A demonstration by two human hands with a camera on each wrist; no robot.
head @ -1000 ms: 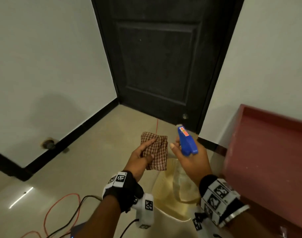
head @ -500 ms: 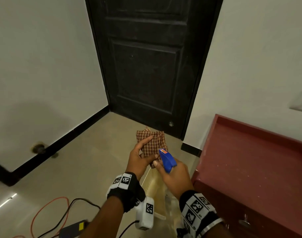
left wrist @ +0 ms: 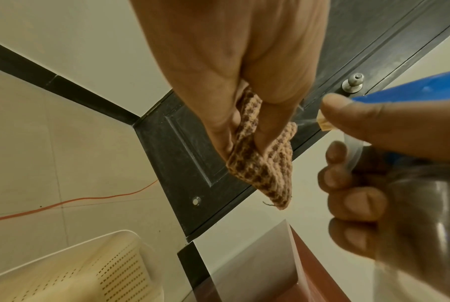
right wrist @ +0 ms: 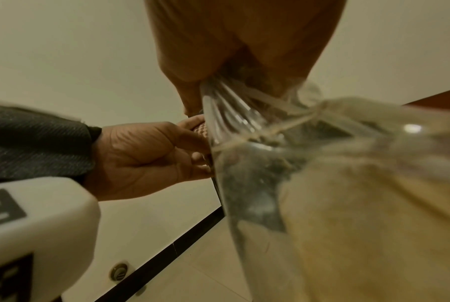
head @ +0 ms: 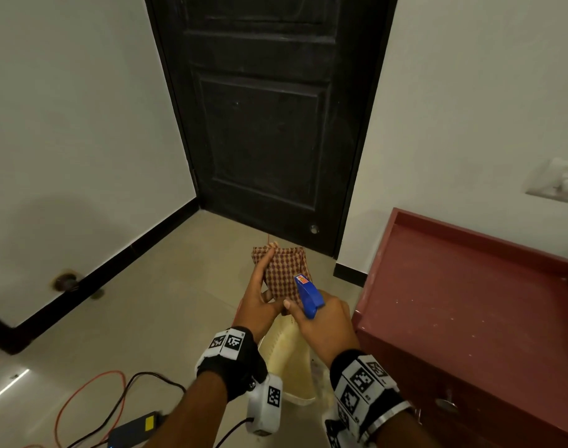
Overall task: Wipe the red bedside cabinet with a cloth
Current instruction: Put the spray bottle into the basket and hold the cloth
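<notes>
Behind hands (head: 266,305), cloth (head: 284,274) upright.

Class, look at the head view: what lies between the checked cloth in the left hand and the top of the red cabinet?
The right hand gripping the spray bottle lies between the checked cloth and the red cabinet, seen in the head view.

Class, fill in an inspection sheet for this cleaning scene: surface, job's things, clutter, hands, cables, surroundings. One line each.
Surface: red cabinet top bare, pale specks on it.
Job's things: checked cloth held up; spray bottle, blue head aimed at the cloth.
Clutter: cream basket on the floor below the hands.
Hands: left hand pinches the cloth; right hand has a grip round the bottle, thumb by the nozzle.
Cables: orange cable and black cable on the floor, lower left.
Surroundings: dark door, white walls, wall switch.
</notes>
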